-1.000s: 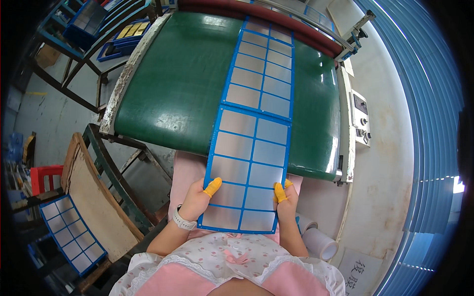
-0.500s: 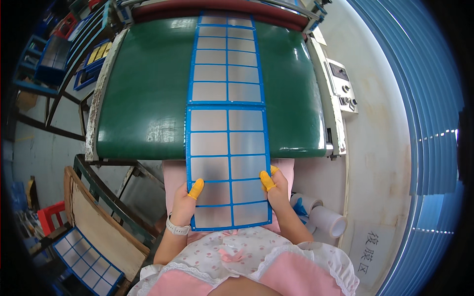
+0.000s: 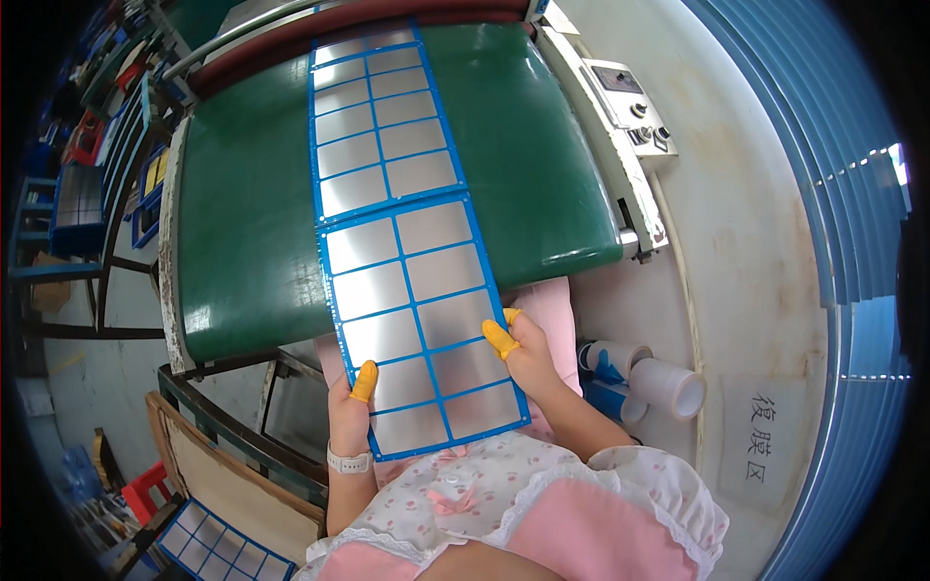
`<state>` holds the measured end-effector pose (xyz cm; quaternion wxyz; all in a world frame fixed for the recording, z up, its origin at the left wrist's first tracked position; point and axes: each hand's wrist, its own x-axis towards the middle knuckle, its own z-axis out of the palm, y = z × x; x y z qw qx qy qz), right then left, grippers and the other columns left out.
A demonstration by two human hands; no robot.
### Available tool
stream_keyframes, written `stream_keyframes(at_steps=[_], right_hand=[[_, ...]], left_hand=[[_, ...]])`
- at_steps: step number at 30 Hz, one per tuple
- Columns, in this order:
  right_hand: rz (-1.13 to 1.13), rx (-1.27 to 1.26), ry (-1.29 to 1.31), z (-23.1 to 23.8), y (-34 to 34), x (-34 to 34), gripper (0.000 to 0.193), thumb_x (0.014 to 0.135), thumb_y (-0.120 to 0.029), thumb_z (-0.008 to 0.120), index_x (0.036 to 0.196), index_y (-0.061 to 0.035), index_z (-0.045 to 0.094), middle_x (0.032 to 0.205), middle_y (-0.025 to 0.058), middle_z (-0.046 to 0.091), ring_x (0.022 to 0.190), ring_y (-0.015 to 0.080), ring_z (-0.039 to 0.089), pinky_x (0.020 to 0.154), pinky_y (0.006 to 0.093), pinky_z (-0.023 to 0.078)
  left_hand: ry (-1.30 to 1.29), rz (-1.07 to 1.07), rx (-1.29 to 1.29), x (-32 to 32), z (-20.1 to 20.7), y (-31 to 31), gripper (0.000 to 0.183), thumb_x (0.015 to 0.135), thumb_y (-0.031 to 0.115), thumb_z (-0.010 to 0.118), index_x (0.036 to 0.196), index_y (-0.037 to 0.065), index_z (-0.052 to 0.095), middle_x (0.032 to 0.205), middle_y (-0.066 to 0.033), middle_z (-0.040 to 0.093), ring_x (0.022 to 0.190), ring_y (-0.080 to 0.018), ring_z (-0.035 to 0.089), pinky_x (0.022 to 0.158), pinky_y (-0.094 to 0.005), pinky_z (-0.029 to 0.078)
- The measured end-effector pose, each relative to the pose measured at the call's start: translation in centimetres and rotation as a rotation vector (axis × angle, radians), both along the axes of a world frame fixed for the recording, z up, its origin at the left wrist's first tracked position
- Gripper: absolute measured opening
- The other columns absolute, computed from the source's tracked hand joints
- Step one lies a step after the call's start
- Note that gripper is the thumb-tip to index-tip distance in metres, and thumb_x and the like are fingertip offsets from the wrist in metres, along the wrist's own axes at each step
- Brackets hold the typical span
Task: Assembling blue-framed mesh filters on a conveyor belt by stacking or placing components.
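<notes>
I grip the near blue-framed mesh panel [image 3: 421,324] by its side edges, my left hand [image 3: 351,416] and right hand [image 3: 528,353] each clamped with an orange-capped thumb on top; since a moment ago it has slid further onto the green belt [image 3: 247,242]; its far edge now meets the panel ahead [image 3: 378,116].
</notes>
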<state>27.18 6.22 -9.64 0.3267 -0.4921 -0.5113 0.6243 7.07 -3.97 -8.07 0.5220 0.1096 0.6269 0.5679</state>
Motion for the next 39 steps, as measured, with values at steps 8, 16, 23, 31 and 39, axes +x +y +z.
stream_keyframes(at_steps=[8, 16, 23, 31, 39], right_hand=[[-0.064, -0.183, -0.012, -0.9, -4.9, 2.8, 0.013, 0.084, -0.013, 0.049, 0.076, -0.0022, 0.052, 0.067, -0.0023, 0.049, 0.065, 0.0052, 0.043, 0.054, 0.0204, 0.034], [0.100, -0.270, 0.036, 0.4, -6.9, 4.7, 0.015, 0.079, -0.006, 0.047, 0.067, 0.0004, 0.052, 0.057, 0.0005, 0.049, 0.054, 0.0063, 0.045, 0.047, 0.0238, 0.034], [0.099, -0.311, 0.145, 0.3, -7.2, 4.6, 0.010, 0.073, -0.001, 0.049, 0.063, 0.0004, 0.049, 0.057, 0.0011, 0.048, 0.054, 0.0065, 0.043, 0.047, 0.0244, 0.032], [0.243, 0.140, 0.443, 0.3, -6.2, 4.7, 0.023, 0.079, -0.009, 0.053, 0.060, 0.0004, 0.044, 0.051, 0.0078, 0.042, 0.045, 0.0102, 0.039, 0.043, 0.0263, 0.029], [0.233, 0.159, 0.493, 1.0, -5.6, 4.5, 0.019, 0.080, -0.013, 0.053, 0.067, 0.0013, 0.050, 0.052, 0.0101, 0.047, 0.045, 0.0105, 0.048, 0.042, 0.0251, 0.033]], left_hand=[[0.073, -0.062, -0.141, -0.2, 0.4, 0.3, 0.015, 0.083, 0.014, 0.047, 0.075, 0.004, 0.054, 0.057, 0.0058, 0.043, 0.049, -0.0024, 0.036, 0.044, -0.0164, 0.025], [0.016, 0.092, -0.186, 1.1, 1.3, 1.1, 0.019, 0.084, 0.019, 0.048, 0.076, 0.002, 0.054, 0.058, 0.0032, 0.046, 0.051, -0.0049, 0.040, 0.047, -0.0167, 0.030], [-0.021, 0.078, -0.153, 0.5, 2.4, 0.8, 0.023, 0.082, 0.022, 0.052, 0.086, -0.001, 0.054, 0.068, -0.0012, 0.055, 0.057, -0.0073, 0.049, 0.051, -0.0175, 0.038], [0.047, 0.043, -0.069, 1.0, 4.1, 1.2, 0.026, 0.084, 0.024, 0.048, 0.090, -0.001, 0.052, 0.073, -0.0033, 0.057, 0.057, -0.0076, 0.051, 0.051, -0.0172, 0.041], [0.154, 0.006, -0.069, 0.2, 4.0, 1.1, 0.020, 0.084, 0.020, 0.049, 0.084, 0.000, 0.052, 0.064, 0.0045, 0.047, 0.051, -0.0010, 0.038, 0.044, -0.0136, 0.028]])
